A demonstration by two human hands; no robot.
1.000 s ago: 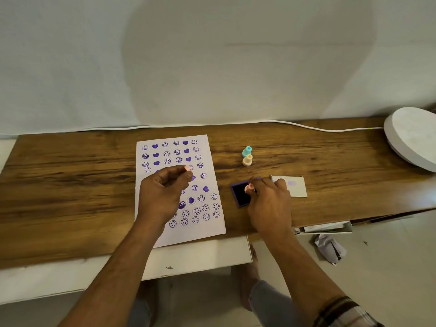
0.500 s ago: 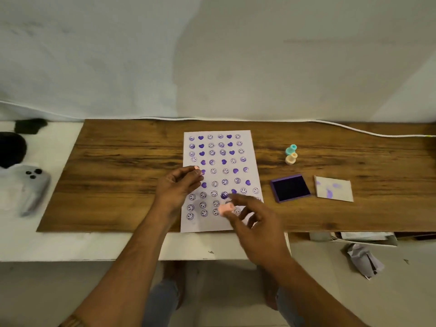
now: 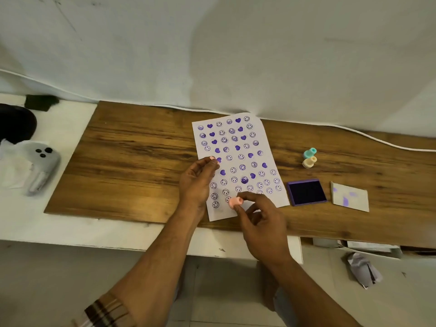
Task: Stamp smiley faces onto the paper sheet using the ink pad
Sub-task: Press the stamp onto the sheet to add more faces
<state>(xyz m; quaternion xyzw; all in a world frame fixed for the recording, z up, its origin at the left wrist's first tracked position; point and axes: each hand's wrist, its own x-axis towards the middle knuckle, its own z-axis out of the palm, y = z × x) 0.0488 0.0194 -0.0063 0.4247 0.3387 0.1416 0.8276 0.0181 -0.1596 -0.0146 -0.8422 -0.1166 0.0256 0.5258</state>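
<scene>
The right hand (image 3: 262, 223) pinches a small pink stamp (image 3: 235, 202) between thumb and forefinger, low in the middle of the frame, over the bottom edge of the paper sheet (image 3: 238, 166); whether the stamp touches the paper cannot be told. The left hand (image 3: 197, 182) sits at the sheet's left edge, fingers curled and pressed together, with something small and pink (image 3: 212, 158) at its fingertips, too small to identify.

The sheet lies on a wooden board (image 3: 132, 166) and is covered in rows of purple smiley faces and hearts, with a bare patch near its bottom corner.

Just right of the sheet sits the ink pad (image 3: 306, 192), an open purple tray holding a dark pad. Further right lies a pale card (image 3: 350, 196) with purple smudges. Above the ink pad, a teal stamp (image 3: 310, 152) and a cream stamp (image 3: 309, 162) stand touching.

At the left edge of the frame a pale grey object with three dark spots (image 3: 44, 166) rests on a white surface (image 3: 70, 128). Crumpled paper (image 3: 363, 270) lies at lower right.
</scene>
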